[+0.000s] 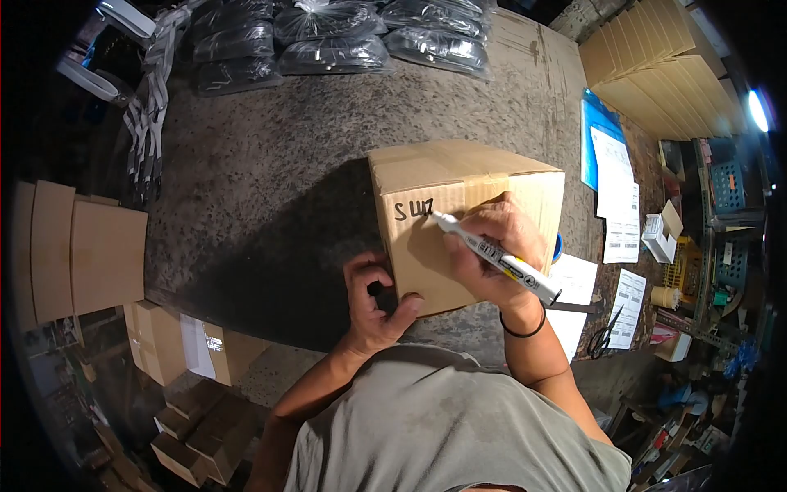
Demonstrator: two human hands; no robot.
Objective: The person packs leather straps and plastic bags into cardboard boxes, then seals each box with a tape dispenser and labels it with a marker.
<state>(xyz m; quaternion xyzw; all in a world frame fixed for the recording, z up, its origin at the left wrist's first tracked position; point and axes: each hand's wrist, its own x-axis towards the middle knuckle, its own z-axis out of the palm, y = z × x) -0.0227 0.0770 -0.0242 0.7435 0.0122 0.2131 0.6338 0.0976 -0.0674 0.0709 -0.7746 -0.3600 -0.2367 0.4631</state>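
Note:
A closed cardboard box (426,254) stands on the dark worktable. On its near face are hand-written black letters (414,208), which look like "SWZ" or similar. My right hand (504,246) is closed around a white marker (512,266) with its tip against the cardboard, at the end of the lettering. My left hand (377,307) rests at the box's lower left edge, thumb on the cardboard and fingers curled. A small black marker cap (375,289) shows between those fingers. Part of a blue roll (557,248) peeks out behind the box's right side.
Clear plastic bags of black items (332,49) are piled at the table's far edge. Printed sheets (615,189) and black scissors (605,332) lie on the right. Flat cardboard (664,74) stands at the back right. More cartons (106,254) are at the left, with white straps (152,115) above them.

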